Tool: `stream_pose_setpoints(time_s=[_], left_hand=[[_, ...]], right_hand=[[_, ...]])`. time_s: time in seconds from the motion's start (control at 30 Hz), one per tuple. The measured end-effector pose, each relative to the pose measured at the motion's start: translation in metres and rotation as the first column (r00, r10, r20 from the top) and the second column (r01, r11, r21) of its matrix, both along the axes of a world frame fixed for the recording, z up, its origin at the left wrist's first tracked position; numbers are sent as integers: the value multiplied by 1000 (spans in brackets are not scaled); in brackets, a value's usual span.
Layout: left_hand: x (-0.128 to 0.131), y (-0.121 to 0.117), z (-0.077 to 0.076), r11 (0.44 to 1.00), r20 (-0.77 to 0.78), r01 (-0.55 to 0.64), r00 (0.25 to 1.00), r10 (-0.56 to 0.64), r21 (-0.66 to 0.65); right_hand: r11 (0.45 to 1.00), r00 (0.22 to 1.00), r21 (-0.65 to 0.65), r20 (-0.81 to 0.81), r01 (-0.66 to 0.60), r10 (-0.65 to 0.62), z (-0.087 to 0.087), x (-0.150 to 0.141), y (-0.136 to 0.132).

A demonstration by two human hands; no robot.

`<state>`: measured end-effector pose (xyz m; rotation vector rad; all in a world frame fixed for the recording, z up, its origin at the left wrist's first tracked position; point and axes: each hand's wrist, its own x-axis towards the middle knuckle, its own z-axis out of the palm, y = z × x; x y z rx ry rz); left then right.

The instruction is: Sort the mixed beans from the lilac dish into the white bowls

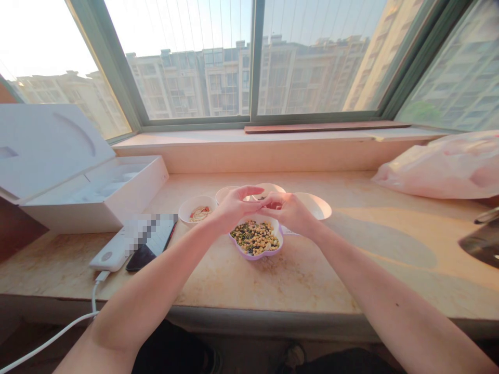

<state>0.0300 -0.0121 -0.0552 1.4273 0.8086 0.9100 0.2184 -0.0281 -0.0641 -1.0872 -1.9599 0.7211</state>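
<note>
My left hand [238, 204] and my right hand [287, 209] meet just above the far edge of a purple-rimmed, flower-shaped bowl [238, 243]. Mixed beans [255, 238], yellowish, green and dark, fill this bowl. The left fingers stretch out to the right, apart from the thumb. On the right hand the fingers curl in and press together near the left fingertips; anything between them is too small to make out. Behind the hands stand several white bowls, partly covered: one at the left [185, 210] holds pale and reddish pieces, one at the back [277, 189] has small dark bits.
At the left are an open white box [134, 195], a white power bank [113, 254] with a cable [70, 327], and a dark phone [142, 257]. A pale plastic bag [440, 166] lies at the right, near a dark shiny object [481, 241]. Windows rise behind the counter [335, 283].
</note>
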Motion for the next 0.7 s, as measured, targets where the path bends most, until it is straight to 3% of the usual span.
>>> stream_pose_setpoints(time_s=[0.1,0.17,0.27,0.37,0.47,0.57,0.7], left_hand=[[-1,6,-6,993,-125,1,992,15,121],[-3,9,-9,957,-331,51,942,48,284],[-7,10,-11,816,-677,284,716,169,504],[-8,6,-6,701,-826,519,534,180,488],[-6,0,1,639,-890,657,444,101,400],[-3,-3,6,603,-906,711,421,46,361],[0,-4,5,597,-904,716,426,38,362]], right_hand=[[996,993,53,86,76,-81,6,3,-2],[979,965,104,179,175,-191,13,9,-2],[932,895,202,278,301,-349,19,26,3],[901,795,196,424,386,-433,18,48,15],[888,695,133,576,440,-430,16,66,25],[887,630,37,690,461,-356,16,74,29],[868,579,-80,774,491,-256,18,75,28]])
